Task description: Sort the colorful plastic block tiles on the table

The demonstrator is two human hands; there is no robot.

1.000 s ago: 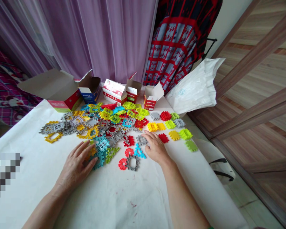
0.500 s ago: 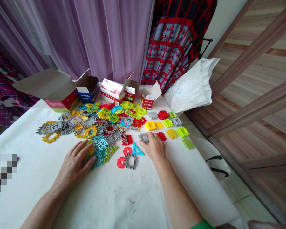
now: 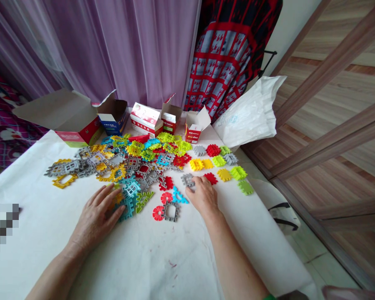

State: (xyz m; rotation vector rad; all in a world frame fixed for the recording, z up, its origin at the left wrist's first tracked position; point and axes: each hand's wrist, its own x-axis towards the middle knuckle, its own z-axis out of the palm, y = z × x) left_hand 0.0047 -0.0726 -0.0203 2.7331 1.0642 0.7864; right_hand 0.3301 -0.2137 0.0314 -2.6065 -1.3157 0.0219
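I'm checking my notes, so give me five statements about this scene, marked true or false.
1. A blue triangle lies between the left hand and the right hand. True.
2. The white bag is right of the blue box. True.
3. The left hand rests on the white bag. False: it is at a teal piece.
4. The blue box is closed. False: it stands open.
5. The right hand is at a grey piece. True.

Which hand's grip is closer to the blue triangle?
Right. The right grip is just to the right of the blue triangle. The left grip is farther off to its left, over the teal pieces, past the green triangle.
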